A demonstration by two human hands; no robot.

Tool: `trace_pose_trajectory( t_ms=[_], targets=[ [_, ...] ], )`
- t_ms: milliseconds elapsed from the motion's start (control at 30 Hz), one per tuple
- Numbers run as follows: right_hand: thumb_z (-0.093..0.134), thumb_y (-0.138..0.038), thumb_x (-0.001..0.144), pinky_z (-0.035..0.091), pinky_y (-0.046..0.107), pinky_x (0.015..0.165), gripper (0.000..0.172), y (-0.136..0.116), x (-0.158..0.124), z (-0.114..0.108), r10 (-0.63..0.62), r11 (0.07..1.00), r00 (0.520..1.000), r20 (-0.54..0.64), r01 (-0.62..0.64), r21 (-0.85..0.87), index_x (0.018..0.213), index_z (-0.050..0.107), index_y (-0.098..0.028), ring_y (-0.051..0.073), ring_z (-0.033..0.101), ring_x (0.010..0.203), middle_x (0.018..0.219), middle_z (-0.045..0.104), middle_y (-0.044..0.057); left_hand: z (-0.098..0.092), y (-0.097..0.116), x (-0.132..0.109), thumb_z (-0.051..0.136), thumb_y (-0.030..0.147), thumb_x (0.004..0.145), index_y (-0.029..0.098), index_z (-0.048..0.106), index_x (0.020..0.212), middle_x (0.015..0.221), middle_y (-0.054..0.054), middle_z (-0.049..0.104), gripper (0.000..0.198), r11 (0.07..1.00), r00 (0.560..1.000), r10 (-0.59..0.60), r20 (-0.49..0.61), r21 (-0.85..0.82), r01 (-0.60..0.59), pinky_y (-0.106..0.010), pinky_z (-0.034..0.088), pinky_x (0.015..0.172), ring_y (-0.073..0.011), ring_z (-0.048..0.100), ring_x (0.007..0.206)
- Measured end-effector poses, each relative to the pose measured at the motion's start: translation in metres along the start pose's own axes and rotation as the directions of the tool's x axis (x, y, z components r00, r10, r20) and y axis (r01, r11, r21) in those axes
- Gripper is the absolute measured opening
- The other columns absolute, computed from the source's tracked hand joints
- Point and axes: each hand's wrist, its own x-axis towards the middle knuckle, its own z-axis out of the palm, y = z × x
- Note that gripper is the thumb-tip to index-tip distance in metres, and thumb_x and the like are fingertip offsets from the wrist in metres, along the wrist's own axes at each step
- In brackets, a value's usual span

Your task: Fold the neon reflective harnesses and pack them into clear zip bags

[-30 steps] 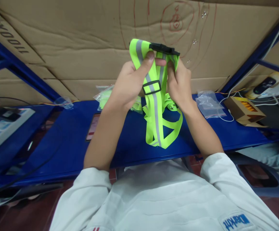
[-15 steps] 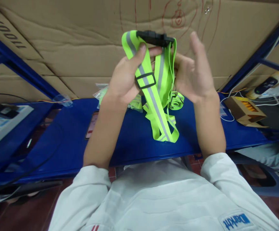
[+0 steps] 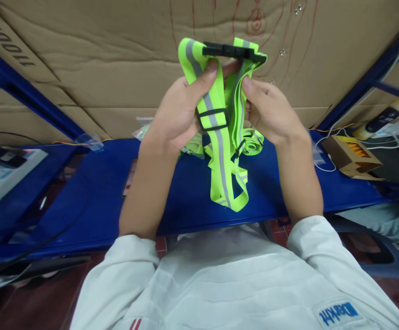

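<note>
A neon-yellow reflective strap (image 3: 222, 158) with a grey stripe is held up in front of me, its lower loops hanging down to the desk. My left hand (image 3: 182, 107) grips its left length, thumb in front, just above a black slider (image 3: 213, 119). With thumb and fingers, my right hand (image 3: 270, 107) pinches the folded right lengths. Between the two sides, a fastened black buckle (image 3: 232, 51) spans the top. Behind my hands lies a rolled yellow strap (image 3: 253, 142) on the desk. A clear bag (image 3: 194, 145) of similar material is partly covered by my left hand.
The blue desk (image 3: 192, 197) backs onto a cardboard wall (image 3: 117, 59) with red drawn lines. A phone (image 3: 129, 178) lies partly behind my left forearm. An open cardboard box (image 3: 352, 158), white cables and a clear cup (image 3: 91, 141) are also there. A person's grey-clad leg (image 3: 385, 224) shows at right.
My right hand has closed from spread fingers onto the right lengths of the strap. The buckle has shifted rightward, and the strap's hanging loop has moved slightly left and down.
</note>
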Motion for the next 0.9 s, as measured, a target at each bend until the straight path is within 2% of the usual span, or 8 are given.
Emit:
trace_pose_trajectory(
  t_ms=[67, 133, 233, 367, 467, 633, 767, 900],
  targets=[
    [0.082, -0.066, 0.081, 0.052, 0.022, 0.057, 0.043, 0.001, 0.001, -0.001, -0.017, 0.999, 1.0, 0.005, 0.017, -0.029, 0.082, 0.068, -0.025, 0.011, 0.069, 0.07, 0.069, 0.066, -0.005, -0.002, 0.0, 0.0, 0.059, 0.038, 0.105, 0.025, 0.083, 0.108, 0.117, -0.006, 0.079, 0.028, 1.0, 1.0, -0.009, 0.011, 0.022, 0.009, -0.051, 0.057, 0.119, -0.0331, 0.063, 0.142],
    [0.081, -0.065, 0.082, 0.055, 0.025, 0.065, 0.041, 0.0, 0.0, 0.002, -0.082, 0.995, 0.996, -0.017, 0.081, -0.055, 0.085, 0.068, -0.026, 0.013, 0.071, 0.078, 0.075, 0.069, -0.003, -0.002, 0.002, -0.001, 0.061, 0.04, 0.104, 0.026, 0.083, 0.11, 0.116, -0.007, 0.08, 0.026, 0.998, 0.999, -0.04, 0.012, 0.055, 0.039, -0.051, 0.056, 0.119, -0.0339, 0.062, 0.142],
    [0.08, -0.063, 0.083, 0.057, 0.029, 0.077, 0.037, -0.006, -0.004, 0.016, -0.192, 0.98, 0.974, -0.125, 0.184, -0.073, 0.091, 0.069, -0.028, 0.017, 0.069, 0.086, 0.084, 0.073, -0.002, 0.002, 0.004, -0.005, 0.061, 0.039, 0.105, 0.025, 0.082, 0.115, 0.114, -0.007, 0.08, 0.027, 0.998, 0.998, -0.043, 0.047, 0.045, 0.041, -0.054, 0.059, 0.114, -0.0356, 0.063, 0.141],
    [0.08, -0.062, 0.08, 0.058, 0.035, 0.079, 0.037, -0.012, -0.01, 0.033, -0.175, 0.984, 0.948, -0.266, 0.164, -0.064, 0.091, 0.067, -0.03, 0.021, 0.067, 0.087, 0.086, 0.073, 0.0, 0.009, 0.007, -0.01, 0.063, 0.041, 0.103, 0.024, 0.082, 0.111, 0.113, -0.009, 0.078, 0.027, 0.999, 1.0, 0.012, 0.013, 0.029, -0.012, -0.052, 0.064, 0.104, -0.0386, 0.065, 0.137],
    [0.08, -0.058, 0.082, 0.06, 0.037, 0.079, 0.031, -0.012, -0.01, 0.032, -0.181, 0.983, 0.949, -0.257, 0.165, -0.081, 0.09, 0.067, -0.03, 0.023, 0.07, 0.087, 0.083, 0.071, 0.001, 0.011, 0.009, -0.012, 0.057, 0.043, 0.105, 0.023, 0.083, 0.109, 0.113, -0.009, 0.078, 0.033, 0.997, 0.999, 0.034, -0.015, 0.071, -0.033, -0.051, 0.067, 0.095, -0.0387, 0.071, 0.127],
    [0.075, -0.053, 0.09, 0.061, 0.035, 0.075, 0.021, -0.007, -0.006, 0.019, -0.231, 0.967, 0.946, -0.226, 0.197, -0.16, 0.093, 0.07, -0.033, 0.019, 0.068, 0.078, 0.086, 0.069, -0.001, 0.009, 0.015, -0.014, 0.064, 0.041, 0.103, 0.023, 0.085, 0.097, 0.106, -0.007, 0.078, 0.029, 0.981, 0.99, 0.134, -0.038, 0.143, -0.127, -0.039, 0.064, 0.1, -0.0277, 0.075, 0.11],
    [0.072, -0.053, 0.092, 0.062, 0.033, 0.079, 0.022, -0.004, -0.005, 0.016, -0.217, 0.971, 0.949, -0.228, 0.187, -0.147, 0.098, 0.068, -0.032, 0.019, 0.069, 0.086, 0.093, 0.071, -0.001, 0.011, 0.018, -0.013, 0.059, 0.035, 0.106, 0.018, 0.085, 0.093, 0.092, -0.008, 0.076, 0.034, 0.999, 0.999, 0.041, 0.034, 0.018, -0.041, -0.033, 0.064, 0.089, -0.0209, 0.075, 0.089],
    [0.071, -0.055, 0.092, 0.062, 0.033, 0.089, 0.022, -0.006, -0.007, 0.017, -0.259, 0.947, 0.927, -0.273, 0.189, -0.259, 0.101, 0.07, -0.035, 0.022, 0.07, 0.104, 0.109, 0.074, -0.001, 0.014, 0.022, -0.014, 0.047, 0.021, 0.109, 0.017, 0.082, 0.096, 0.101, -0.004, 0.079, 0.038, 0.996, 0.996, 0.006, 0.094, -0.089, 0.002, -0.03, 0.066, 0.081, -0.0188, 0.078, 0.088]
  ],
)
